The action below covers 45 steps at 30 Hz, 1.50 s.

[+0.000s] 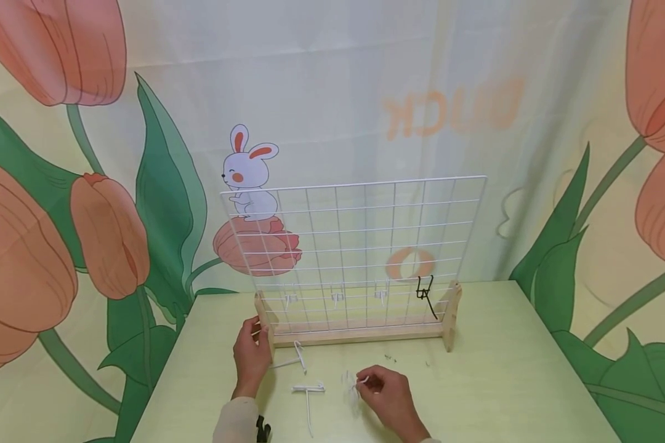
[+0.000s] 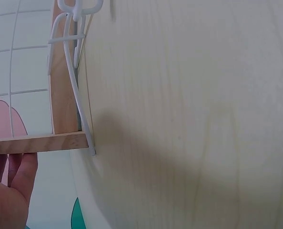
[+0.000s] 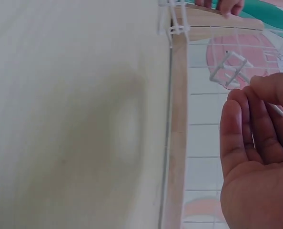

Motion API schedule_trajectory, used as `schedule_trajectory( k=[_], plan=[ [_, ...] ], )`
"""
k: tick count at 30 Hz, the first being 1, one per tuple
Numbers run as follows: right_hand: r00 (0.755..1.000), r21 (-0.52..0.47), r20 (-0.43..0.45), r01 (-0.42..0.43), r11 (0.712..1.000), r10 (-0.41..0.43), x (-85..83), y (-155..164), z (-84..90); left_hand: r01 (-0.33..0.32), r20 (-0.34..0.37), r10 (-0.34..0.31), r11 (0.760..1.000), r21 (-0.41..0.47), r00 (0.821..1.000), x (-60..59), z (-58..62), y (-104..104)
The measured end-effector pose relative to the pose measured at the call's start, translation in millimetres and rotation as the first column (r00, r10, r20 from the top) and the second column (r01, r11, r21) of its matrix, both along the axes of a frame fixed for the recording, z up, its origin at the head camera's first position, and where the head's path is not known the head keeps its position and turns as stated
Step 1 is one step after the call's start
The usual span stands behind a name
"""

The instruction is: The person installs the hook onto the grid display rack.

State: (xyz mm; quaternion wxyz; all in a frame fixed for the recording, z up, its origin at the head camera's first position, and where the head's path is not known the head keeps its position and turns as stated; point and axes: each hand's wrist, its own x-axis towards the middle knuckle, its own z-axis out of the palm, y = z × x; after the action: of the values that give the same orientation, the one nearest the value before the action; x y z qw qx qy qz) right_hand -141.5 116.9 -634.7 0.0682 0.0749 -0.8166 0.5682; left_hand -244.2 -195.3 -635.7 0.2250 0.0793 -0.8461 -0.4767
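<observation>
My right hand [image 1: 390,397] pinches a white wire hook [image 3: 231,71] between thumb and fingertips, above the table before the rack; the hook looks blurred in the head view. Against the outer side of the rack's left wooden end piece [image 2: 41,142], the fingertips of my left hand [image 1: 252,354] rest. The white wire grid [image 1: 366,236] stands upright in its wooden base [image 1: 360,337]. Two loose white hooks lie in front: one hook [image 1: 300,358] beside the left end piece, another hook [image 1: 308,406] nearer the front.
Low on the grid hang three white hooks [image 1: 338,297] in a row and a black hook [image 1: 423,293] at the right. Tiny scraps [image 1: 390,358] lie on the pale table [image 1: 504,369]. A printed curtain [image 1: 332,92] hangs behind.
</observation>
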Motion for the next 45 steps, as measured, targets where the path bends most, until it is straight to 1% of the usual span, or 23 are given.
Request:
schedule_trajectory(
  k=[6, 10, 14, 19, 22, 27, 32, 37, 40, 45],
  plan=[
    [0.999, -0.095, 0.026, 0.034, 0.995, -0.032, 3.9, 1, 18.1, -0.004, -0.001, 0.004, 1.0, 0.001, 1.0, 1.0, 0.0, 0],
    [0.998, -0.113, 0.029, 0.058, 0.992, -0.055, 4.7, 1, 25.2, 0.001, -0.008, -0.001, 1.0, -0.002, 1.0, 0.4, -0.1, 0],
    [0.996, -0.131, 0.007, 0.084, 0.988, -0.084, 4.6, 2, 29.8, 0.001, -0.007, -0.001, 1.0, -0.002, 1.0, 0.3, -0.4, 0],
    [0.993, -0.188, -0.001, 0.114, 0.976, -0.116, 4.7, 4, 39.7, 0.014, 0.029, -0.014, 1.0, 0.013, 0.999, -0.6, 0.4, 0],
    [0.993, -0.218, -0.017, 0.112, 0.97, -0.119, 5.2, 5, 48.9, 0.021, 0.045, -0.022, 1.0, 0.022, 0.999, -1.4, 0.7, -1],
    [0.988, -0.235, -0.101, 0.091, 0.968, -0.117, 8.8, 7, 66.0, 0.024, 0.029, -0.025, 0.999, 0.022, 0.999, -1.3, -0.4, -1],
    [0.978, -0.233, -0.171, 0.075, 0.97, -0.117, 12.2, 11, 80.7, 0.008, 0.009, -0.009, 1.0, 0.016, 1.0, -2.1, -2.1, -1],
    [0.963, -0.224, -0.235, 0.075, 0.972, -0.129, 12.6, 16, 95.3, 0.004, 0.002, -0.004, 1.0, 0.023, 1.0, -3.1, -2.8, -1],
    [0.946, -0.23, -0.293, 0.068, 0.971, -0.136, 12.8, 19, 105.4, 0.006, 0.005, -0.007, 0.999, 0.039, 1.0, -2.8, -2.1, -1],
    [0.905, -0.252, -0.401, 0.041, 0.967, -0.142, 13.6, 24, 119.4, 0.008, 0.021, -0.009, 0.999, 0.052, 1.0, -1.2, -1.5, -1]
  ],
)
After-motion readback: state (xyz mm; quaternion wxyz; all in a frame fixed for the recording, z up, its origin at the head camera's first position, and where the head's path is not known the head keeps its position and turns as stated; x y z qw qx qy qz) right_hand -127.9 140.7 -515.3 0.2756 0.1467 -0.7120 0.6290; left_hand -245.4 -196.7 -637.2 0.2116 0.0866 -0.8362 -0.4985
